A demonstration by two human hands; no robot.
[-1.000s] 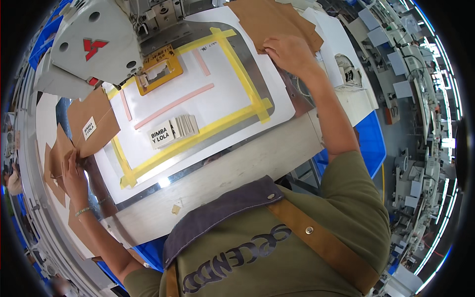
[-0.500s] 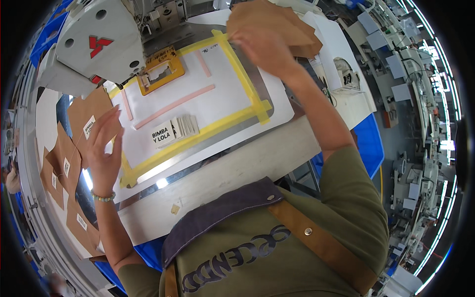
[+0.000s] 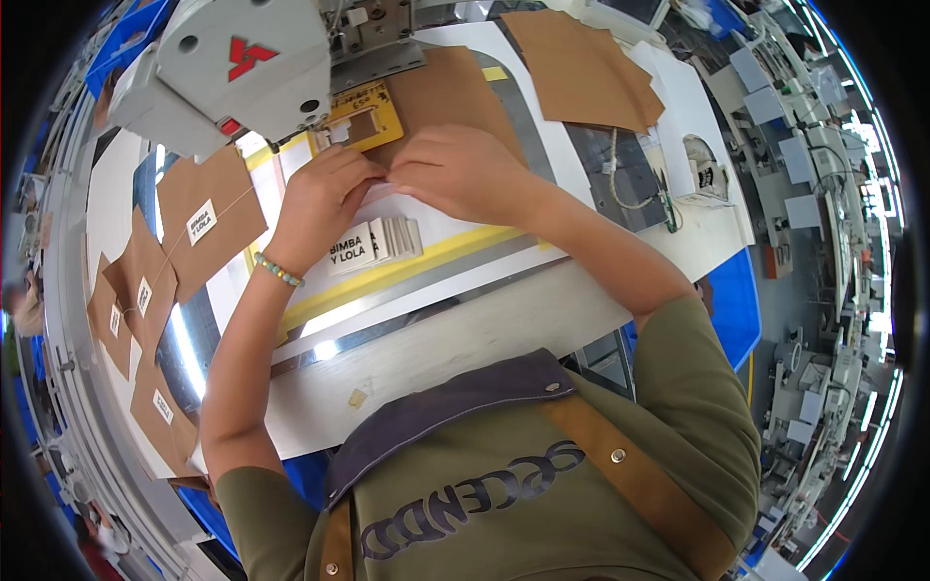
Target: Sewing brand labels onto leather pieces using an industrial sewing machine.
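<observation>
My left hand (image 3: 325,194) and my right hand (image 3: 455,169) meet over the yellow-taped white template (image 3: 291,300), fingers bent and pinching at the lower edge of a brown sheet piece (image 3: 446,87), near a pink guide strip. The sheet lies beside and partly under a yellow clamp plate (image 3: 383,111) at the sewing machine (image 3: 223,68). A stack of white printed labels (image 3: 392,242) sits just below my hands. To the left, several brown pieces (image 3: 179,179), linked by thread, carry white labels (image 3: 201,221).
More brown pieces (image 3: 581,68) lie at the back right, beside small scissors (image 3: 666,198) and a white holder (image 3: 705,169) with small items. Blue bins (image 3: 741,310) sit below the table edge and at the back left. Machines line the right background; other people show at the far left rim.
My right hand has brought a brown piece from the back-right pile onto the template. My left hand has left the labelled pieces and moved right to meet it. The view has shifted slightly.
</observation>
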